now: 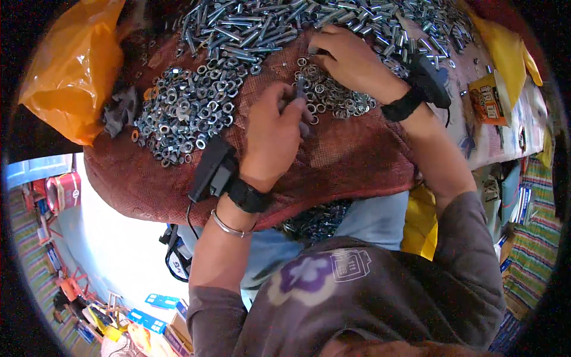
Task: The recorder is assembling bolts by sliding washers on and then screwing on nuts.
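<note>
My left hand pinches a metal bolt between thumb and fingers, its shank pointing up. My right hand reaches over the far side of the washer heap, fingers curled together; whatever is between them is hidden. Under and beside both hands lies a heap of ring washers on a dark red woven cloth. Left of my left hand a larger heap of hex nuts is spread out. Beyond my hands lies a wide pile of loose bolts, with short metal sleeves farther right.
An orange plastic bag stands at the left, with a grey rag beside it. On the right are a small orange packet and a yellow bag. The cloth's near edge hangs above my lap. Boxes sit on the floor at lower left.
</note>
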A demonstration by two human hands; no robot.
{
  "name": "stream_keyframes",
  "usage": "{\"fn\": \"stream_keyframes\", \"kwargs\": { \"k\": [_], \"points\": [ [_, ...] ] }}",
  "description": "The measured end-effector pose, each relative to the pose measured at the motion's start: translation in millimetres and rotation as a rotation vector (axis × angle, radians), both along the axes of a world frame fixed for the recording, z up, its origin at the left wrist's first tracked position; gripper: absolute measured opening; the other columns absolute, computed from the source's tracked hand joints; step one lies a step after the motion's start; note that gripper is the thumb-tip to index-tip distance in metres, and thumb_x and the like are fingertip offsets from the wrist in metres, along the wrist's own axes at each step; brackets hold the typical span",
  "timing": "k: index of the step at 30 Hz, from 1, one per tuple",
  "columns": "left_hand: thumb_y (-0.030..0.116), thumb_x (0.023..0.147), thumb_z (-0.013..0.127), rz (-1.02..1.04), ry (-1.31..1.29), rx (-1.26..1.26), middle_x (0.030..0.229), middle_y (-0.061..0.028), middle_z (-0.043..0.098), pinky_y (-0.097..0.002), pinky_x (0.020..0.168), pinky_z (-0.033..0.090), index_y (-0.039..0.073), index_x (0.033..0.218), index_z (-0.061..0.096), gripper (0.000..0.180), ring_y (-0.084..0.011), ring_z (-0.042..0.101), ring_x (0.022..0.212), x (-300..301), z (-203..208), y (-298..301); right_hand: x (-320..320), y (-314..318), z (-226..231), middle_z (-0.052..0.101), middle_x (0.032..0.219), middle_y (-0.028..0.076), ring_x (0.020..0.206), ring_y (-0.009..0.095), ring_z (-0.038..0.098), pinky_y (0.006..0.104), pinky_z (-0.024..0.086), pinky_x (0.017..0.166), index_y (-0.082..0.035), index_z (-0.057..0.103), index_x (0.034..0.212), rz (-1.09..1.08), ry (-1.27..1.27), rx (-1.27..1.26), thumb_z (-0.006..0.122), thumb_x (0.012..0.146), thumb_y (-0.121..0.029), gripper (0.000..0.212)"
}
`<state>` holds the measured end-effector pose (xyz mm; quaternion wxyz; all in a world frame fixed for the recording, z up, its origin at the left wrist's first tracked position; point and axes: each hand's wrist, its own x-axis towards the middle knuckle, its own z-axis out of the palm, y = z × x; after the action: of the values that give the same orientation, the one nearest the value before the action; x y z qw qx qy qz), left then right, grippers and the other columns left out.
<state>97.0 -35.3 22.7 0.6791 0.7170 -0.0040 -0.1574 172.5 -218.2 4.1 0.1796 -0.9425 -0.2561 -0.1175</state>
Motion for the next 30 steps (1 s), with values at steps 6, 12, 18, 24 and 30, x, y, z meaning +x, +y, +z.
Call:
{"fn": "stream_keyframes", "kwargs": {
  "k": [6,12,18,24,30],
  "points": [
    [0.007,0.086,0.05,0.072,0.029,-0.047,0.072,-0.0072,0.061,-0.0222,0.046,0.042,-0.003,0.098,0.05,0.016,-0.0096,0.054,0.055,4.4,6.8,8.9,1.2,-7.9,1.7,0.055,0.089,0.015,0.087,0.035,0.053,0.04,0.044,0.076,-0.002,0.056,0.093,0.036,0.016,0.066,0.057,0.076,-0.009,0.018],
    [0.007,0.087,0.049,0.106,-0.081,0.0,0.072,-0.0063,0.061,-0.0219,0.048,0.043,-0.003,0.097,0.051,0.015,-0.0091,0.055,0.057,3.1,10.7,10.9,-12.4,-7.8,-0.8,0.058,0.09,0.02,0.089,0.038,0.054,0.0451,0.044,0.08,-0.003,0.058,0.098,-0.015,-0.09,0.17,0.051,0.078,-0.015,0.024],
    [0.008,0.087,0.049,0.055,-0.067,-0.004,0.075,-0.007,0.061,-0.0224,0.051,0.045,-0.003,0.099,0.051,0.015,-0.0098,0.055,0.058,0.4,17.0,19.0,-46.0,2.6,5.2,0.057,0.107,0.017,0.1,0.035,0.053,0.0389,0.043,0.086,-0.003,0.056,0.108,-0.001,-0.014,0.076,0.054,0.081,-0.012,0.028],
    [0.008,0.088,0.049,0.131,-0.074,-0.033,0.076,-0.0075,0.061,-0.0222,0.052,0.044,-0.002,0.093,0.051,0.011,-0.01,0.055,0.058,-18.8,-2.0,25.2,-79.4,-8.6,3.1,0.057,0.109,0.017,0.103,0.035,0.051,0.039,0.041,0.09,-0.002,0.055,0.108,-0.046,-0.023,0.199,0.054,0.08,-0.01,0.029],
    [0.007,0.088,0.049,0.164,-0.055,-0.078,0.077,-0.0073,0.061,-0.0218,0.051,0.045,-0.001,0.09,0.052,0.009,-0.0099,0.055,0.059,-52.3,2.2,23.7,-118.0,-12.5,-16.9,0.052,0.114,0.018,0.108,0.035,0.047,0.0434,0.035,0.097,-0.002,0.055,0.101,-0.207,-0.323,0.189,0.053,0.076,-0.008,0.025]
  ]
}}
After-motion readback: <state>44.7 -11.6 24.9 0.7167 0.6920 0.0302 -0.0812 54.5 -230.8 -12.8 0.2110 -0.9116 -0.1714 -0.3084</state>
